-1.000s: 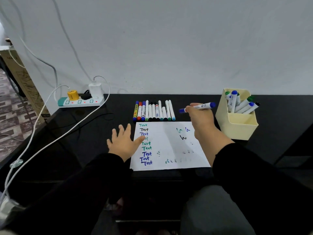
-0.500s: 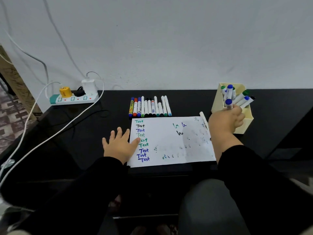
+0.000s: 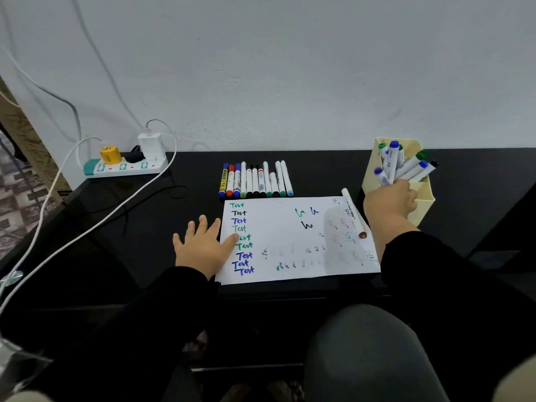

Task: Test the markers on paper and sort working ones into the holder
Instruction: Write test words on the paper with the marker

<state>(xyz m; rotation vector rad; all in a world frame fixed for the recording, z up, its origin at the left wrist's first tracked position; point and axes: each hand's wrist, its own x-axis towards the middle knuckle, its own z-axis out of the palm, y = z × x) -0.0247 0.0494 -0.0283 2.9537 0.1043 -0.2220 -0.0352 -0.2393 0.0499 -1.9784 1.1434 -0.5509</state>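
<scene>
- The blue-capped white marker [image 3: 383,177] now stands in the pale yellow plastic holder [image 3: 423,204] at the right of the black bench [image 3: 145,227]. A second ago it was held level above the paper; it has since been carried across and lowered in among the other blue- and green-capped markers there.
- The right hand [image 3: 390,206] is at the holder's near rim, its fingers curled about the marker's lower barrel. The grip looks to be still pinching it, though the fingertips are hidden behind the hand.
- I take this to mean the marker passed its test and is being sorted as working; letting go is all that remains of this step.
- The left hand [image 3: 203,246] lies flat with fingers spread, thumb pressing the left edge of the white sheet of paper [image 3: 284,236], much as it did a second ago.
- The paper carries a column of "Test" in green, black and blue, plus fainter scribbles.
- A white marker with a red end [image 3: 352,213] lies along the paper's right edge.
- A row of capped markers [image 3: 255,181] waits just beyond the paper, apparently untested.
- A white power strip [image 3: 124,166] sits at far left.
</scene>
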